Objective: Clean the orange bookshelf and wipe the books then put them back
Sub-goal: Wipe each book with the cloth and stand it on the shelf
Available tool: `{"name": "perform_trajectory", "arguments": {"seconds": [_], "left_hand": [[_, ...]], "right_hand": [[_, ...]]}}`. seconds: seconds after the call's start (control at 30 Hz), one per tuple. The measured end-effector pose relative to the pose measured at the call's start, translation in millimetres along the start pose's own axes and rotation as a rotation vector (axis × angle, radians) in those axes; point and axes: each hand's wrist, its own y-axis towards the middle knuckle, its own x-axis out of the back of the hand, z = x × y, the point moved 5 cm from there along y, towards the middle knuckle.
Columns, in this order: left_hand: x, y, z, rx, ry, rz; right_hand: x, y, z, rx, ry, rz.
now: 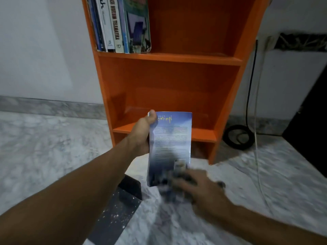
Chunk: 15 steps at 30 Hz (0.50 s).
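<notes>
The job looks partway through, at the book-wiping step. The person's left hand (143, 133) grips a blue paperback (171, 138) by its left edge, thumb hooked over the cover near the top. It holds the book back cover up, in front of the lower part of the orange bookshelf (169, 58). The right hand (200, 190) is at the book's bottom edge, smeared by motion blur. A grey patch at its fingers may be a wiping cloth, but whether they clamp anything or lie flat cannot be told. The only shelved books in view are a row of books (116, 25) standing upright at the left end of the upper shelf. So at least this paperback has yet to be put back, probably more, and the frame does not show whether the boards themselves have already been cleaned. The lower shelf board (203, 135) looks glossy, and the paperback hangs just before it. The bookshelf stands on a grey-white marble floor (44, 147) against a pale wall (35, 50) with a marble skirting (53, 106). A coiled black cable (238, 137) and a thin white cord (258, 156) lie beside its right side, near a dark piece of furniture (311, 121). A dark speckled object (120, 206) lies on the floor under the left forearm.
</notes>
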Motion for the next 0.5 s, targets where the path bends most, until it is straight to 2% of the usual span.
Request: {"name": "perform_trajectory", "arguments": {"seconds": [0.03, 0.07, 0.1, 0.13, 0.2, 0.27, 0.33, 0.4, 0.5], "left_hand": [[6, -3, -3, -0.02, 0.017, -0.027], [9, -7, -4, -0.029, 0.02, -0.039], [12, -9, -4, -0.029, 0.02, -0.051], [13, -10, -3, -0.025, 0.013, -0.055], [14, -11, 0, -0.013, -0.003, -0.041], [12, -10, 4, 0.01, 0.014, -0.016], [2, -10, 6, 0.023, 0.052, 0.023], [-11, -10, 3, 0.013, 0.073, 0.06], [-17, -11, -9, -0.04, 0.044, 0.02]], "right_hand": [[-17, -19, 5, 0.095, -0.083, 0.106], [-21, -31, 4, 0.189, -0.166, 0.089], [-15, -32, 1, 0.142, -0.162, 0.122], [0, -27, -3, 0.101, -0.116, 0.068], [47, -2, 0, 0.158, -0.085, -0.195], [95, 34, -3, 0.073, -0.062, -0.427], [122, 71, -2, -0.038, -0.072, -0.549], [117, 89, 0, -0.063, -0.157, -0.526], [56, 67, 9, 0.138, -0.222, -0.363]]}}
